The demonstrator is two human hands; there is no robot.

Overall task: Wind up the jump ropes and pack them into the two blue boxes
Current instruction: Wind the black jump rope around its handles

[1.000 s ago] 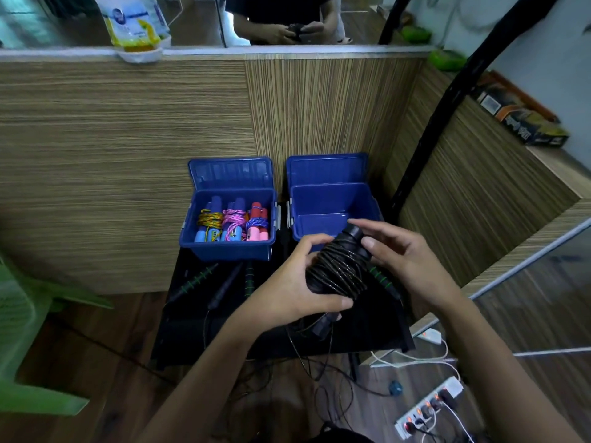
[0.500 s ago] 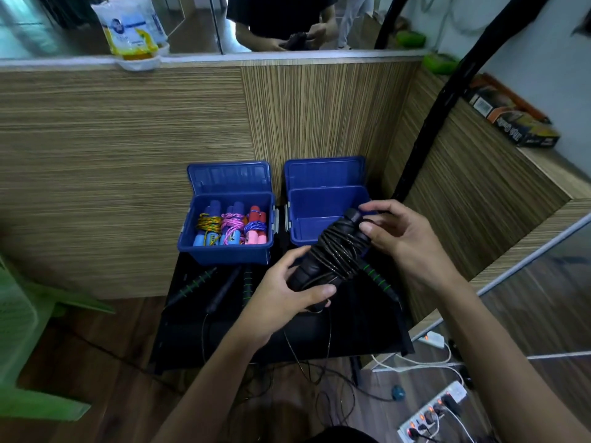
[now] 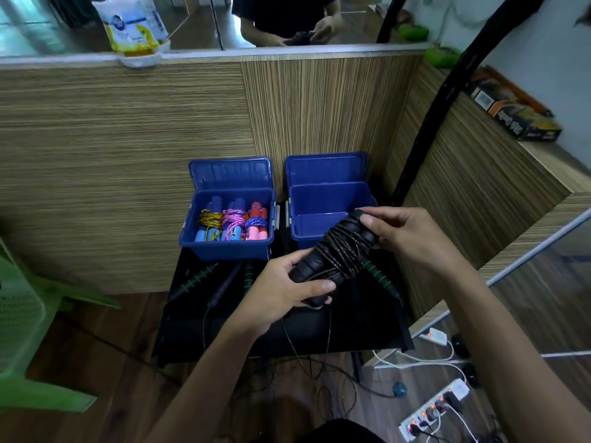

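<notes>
A black jump rope (image 3: 339,251), its cord wound round both handles, is held over the black table (image 3: 351,330). My left hand (image 3: 281,289) grips its near end; my right hand (image 3: 406,235) holds the far end, just in front of the right blue box (image 3: 323,199), which shows nothing inside. The left blue box (image 3: 228,246) holds several wound coloured ropes (image 3: 233,222). Both lids stand open. A loose tail of cord (image 3: 326,334) hangs from the bundle.
More black ropes with green-ringed handles (image 3: 198,278) lie on the table, one handle (image 3: 379,276) under the bundle. Wooden partition walls close the back and right. A green plastic chair (image 3: 19,318) stands left. A power strip (image 3: 435,407) and cables lie on the floor.
The bundle has turned from steep to slanting and moved slightly up and right toward the right box. My left hand slid to its near end; my right hand stays at the far end.
</notes>
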